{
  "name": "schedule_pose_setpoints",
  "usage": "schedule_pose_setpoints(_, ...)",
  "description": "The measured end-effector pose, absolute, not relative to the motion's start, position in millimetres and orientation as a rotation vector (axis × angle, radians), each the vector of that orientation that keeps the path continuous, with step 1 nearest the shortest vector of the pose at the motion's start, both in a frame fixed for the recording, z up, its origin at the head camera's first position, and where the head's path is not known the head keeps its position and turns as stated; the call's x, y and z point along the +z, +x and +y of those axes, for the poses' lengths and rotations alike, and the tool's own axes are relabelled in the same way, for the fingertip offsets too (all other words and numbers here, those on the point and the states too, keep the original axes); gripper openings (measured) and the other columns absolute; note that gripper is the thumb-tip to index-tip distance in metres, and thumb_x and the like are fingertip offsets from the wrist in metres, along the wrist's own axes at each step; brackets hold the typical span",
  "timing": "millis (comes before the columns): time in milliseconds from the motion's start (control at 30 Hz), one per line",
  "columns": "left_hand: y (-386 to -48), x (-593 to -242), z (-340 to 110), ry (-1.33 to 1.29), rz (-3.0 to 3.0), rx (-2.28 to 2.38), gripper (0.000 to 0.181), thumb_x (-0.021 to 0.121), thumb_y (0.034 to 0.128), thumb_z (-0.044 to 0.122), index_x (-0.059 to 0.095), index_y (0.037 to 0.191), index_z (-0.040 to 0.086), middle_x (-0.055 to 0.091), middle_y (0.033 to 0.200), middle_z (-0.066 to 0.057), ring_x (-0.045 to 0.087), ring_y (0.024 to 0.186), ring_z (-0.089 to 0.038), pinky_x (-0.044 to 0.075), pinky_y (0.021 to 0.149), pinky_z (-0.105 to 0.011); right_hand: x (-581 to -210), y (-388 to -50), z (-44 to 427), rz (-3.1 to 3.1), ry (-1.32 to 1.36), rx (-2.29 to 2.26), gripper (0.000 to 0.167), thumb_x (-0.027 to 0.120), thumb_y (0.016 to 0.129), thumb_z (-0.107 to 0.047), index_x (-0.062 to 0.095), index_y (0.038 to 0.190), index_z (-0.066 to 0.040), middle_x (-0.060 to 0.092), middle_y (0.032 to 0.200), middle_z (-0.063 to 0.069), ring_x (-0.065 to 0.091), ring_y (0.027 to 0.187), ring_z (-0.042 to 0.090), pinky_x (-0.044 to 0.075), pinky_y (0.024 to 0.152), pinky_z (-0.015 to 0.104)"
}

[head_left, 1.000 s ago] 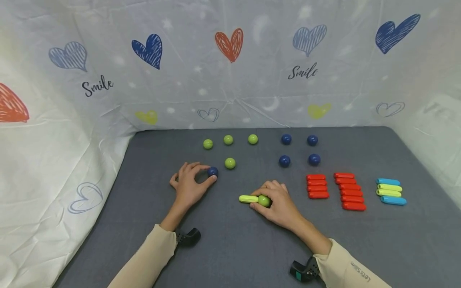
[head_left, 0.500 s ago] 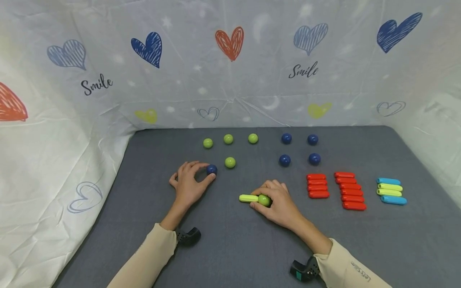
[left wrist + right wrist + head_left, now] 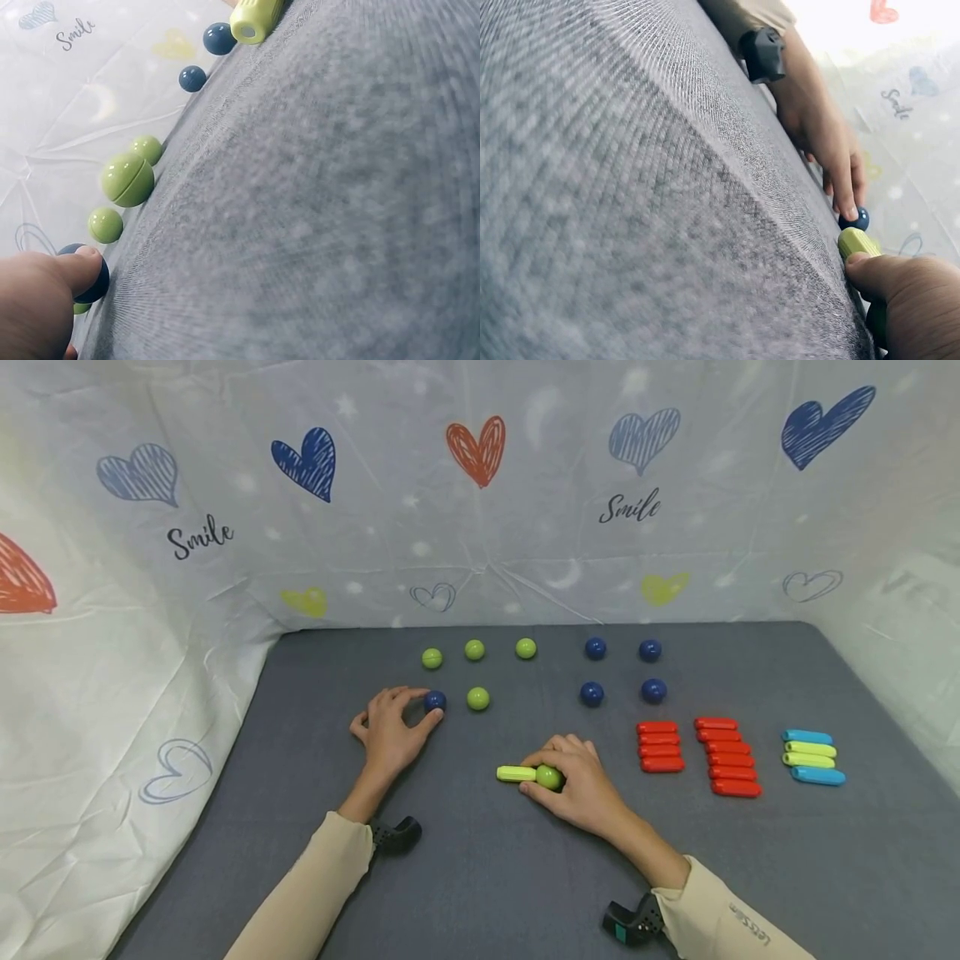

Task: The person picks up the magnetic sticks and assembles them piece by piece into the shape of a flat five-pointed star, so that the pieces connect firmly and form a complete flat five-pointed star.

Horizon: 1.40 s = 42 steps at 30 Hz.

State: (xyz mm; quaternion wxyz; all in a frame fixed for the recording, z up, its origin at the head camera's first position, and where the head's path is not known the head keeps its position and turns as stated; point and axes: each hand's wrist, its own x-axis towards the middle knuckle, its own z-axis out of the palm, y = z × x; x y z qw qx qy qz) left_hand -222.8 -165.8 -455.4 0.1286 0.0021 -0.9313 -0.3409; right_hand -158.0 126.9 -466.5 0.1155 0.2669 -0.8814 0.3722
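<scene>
From here I see the blue ball (image 3: 435, 701) pinched between the left hand's (image 3: 390, 737) thumb and forefinger. Right of those fingertips, nearer the body, the right hand (image 3: 581, 785) pinches a green ball (image 3: 548, 777); the yellow-green stick (image 3: 516, 773) juts leftward from its fingers, long axis crosswise. A loose green ball (image 3: 477, 698) sits just right of the left fingertips.

Heart-printed cloth (image 3: 555, 535) behind grey tabletop (image 3: 495, 885)

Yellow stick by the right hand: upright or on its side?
On its side: the head view shows the yellow stick lengthwise, meeting a green ball.
</scene>
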Motion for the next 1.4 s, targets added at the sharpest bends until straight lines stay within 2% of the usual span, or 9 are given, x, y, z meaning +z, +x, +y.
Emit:
schedule_pose_setpoints(367,-224.7,-457.2,-167.2,0.004,-2.72,-0.97,0.047,0.072,0.0934,0.045,0.066,0.133,0.021,0.052,0.148,-0.013,0.03,0.148,-0.04,0.005,0.11,-0.068,-465.1,-158.7,127.6,-2.573,0.787,1.093,0.022,0.086,0.081,-0.028,0.078,0.101,-0.023,0.063,0.089,-0.01,0.041,0.078,0.005,0.028,0.076,0.03)
schedule_pose_setpoints(533,-222.5,-457.9,-163.9,0.01,-2.667,-0.984,0.055,0.073,0.0924,0.045,0.06,0.139,0.018,0.052,0.147,-0.014,0.033,0.143,-0.039,0.008,0.108,-0.067,-466.8,-158.4,129.2,-2.545,0.797,1.095,0.024,0.087,0.08,-0.026,0.078,0.102,-0.022,0.064,0.09,-0.008,0.043,0.079,0.005,0.028,0.075,0.03)
schedule_pose_setpoints(633,-215.4,-460.6,-159.0,-0.034,-2.582,-0.981,0.053,0.074,0.0914,0.044,0.062,0.134,0.015,0.052,0.14,-0.015,0.035,0.137,-0.039,0.012,0.105,-0.066,-468.1,-157.6,131.7,-2.548,0.804,1.106,0.027,0.088,0.079,-0.025,0.077,0.104,-0.021,0.064,0.091,-0.008,0.044,0.08,0.005,0.028,0.076,0.03)
schedule_pose_setpoints(733,-203.1,-461.8,-151.7,-0.172,-2.501,-0.93,0.044,0.076,0.0892,0.043,0.068,0.12,0.014,0.055,0.125,-0.015,0.04,0.125,-0.039,0.019,0.1,-0.064,-468.6,-157.2,134.9,-2.58,0.814,1.119,0.031,0.088,0.079,-0.025,0.077,0.107,-0.021,0.063,0.093,-0.008,0.045,0.082,0.005,0.03,0.078,0.031)
schedule_pose_setpoints(833,-189.7,-461.1,-144.0,-0.406,-2.441,-0.852,0.034,0.08,0.0858,0.042,0.072,0.106,0.015,0.058,0.108,-0.011,0.047,0.106,-0.033,0.027,0.092,-0.057,-467.5,-157.7,136.5,-2.608,0.821,1.121,0.03,0.087,0.08,-0.026,0.076,0.108,-0.022,0.062,0.094,-0.009,0.045,0.083,0.005,0.03,0.079,0.031)
schedule_pose_setpoints(967,-175.6,-461.3,-131.2,-0.74,-2.404,-0.79,0.029,0.084,0.0813,0.04,0.076,0.102,0.021,0.06,0.097,-0.003,0.047,0.093,-0.023,0.03,0.083,-0.046,-465.6,-158.5,135.3,-2.597,0.826,1.114,0.026,0.087,0.08,-0.027,0.076,0.104,-0.024,0.063,0.093,-0.01,0.044,0.081,0.005,0.03,0.077,0.03)
schedule_pose_setpoints(1133,-165.9,-465.5,-115.3,-0.936,-2.521,-0.73,0.031,0.084,0.0817,0.044,0.076,0.108,0.029,0.058,0.102,0.002,0.046,0.098,-0.019,0.03,0.085,-0.043,-465.1,-158.3,133.3,-2.6,0.855,1.106,0.027,0.088,0.079,-0.028,0.076,0.102,-0.024,0.065,0.094,-0.01,0.046,0.082,0.004,0.029,0.077,0.03)
schedule_pose_setpoints(1400,-163.8,-468.5,-115.1,-0.863,-2.609,-0.8,0.02,0.083,0.0854,0.033,0.077,0.104,0.03,0.061,0.107,0.002,0.047,0.105,-0.022,0.028,0.087,-0.045,-457.9,-161.0,136.9,-2.677,0.95,1.092,0.041,0.088,0.079,-0.034,0.075,0.115,-0.021,0.067,0.103,-0.01,0.05,0.09,0.006,0.03,0.081,0.032)
